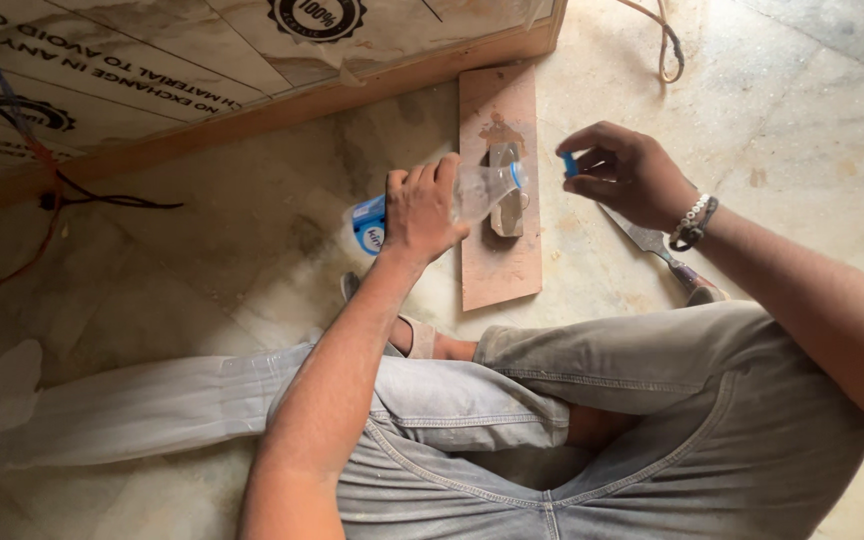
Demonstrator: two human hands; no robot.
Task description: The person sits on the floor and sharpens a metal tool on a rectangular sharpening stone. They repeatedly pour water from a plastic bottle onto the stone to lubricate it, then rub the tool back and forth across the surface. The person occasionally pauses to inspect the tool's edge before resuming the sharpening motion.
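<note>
At the left a plywood sheet (132, 70) wrapped in printed film lies on the marble floor (812, 120), with red and dark cables (52, 190) trailing beside it. The left hand (422, 210) has its fingers clenched around a clear plastic bottle (472, 190) with a blue label, tipped with its open mouth over a sharpening stone (505, 195) set in a wooden board (497, 190). To the right, the right hand (627, 175) pinches a blue bottle cap (570, 165) in its fingers, above a chisel (657, 245) lying on the floor.
</note>
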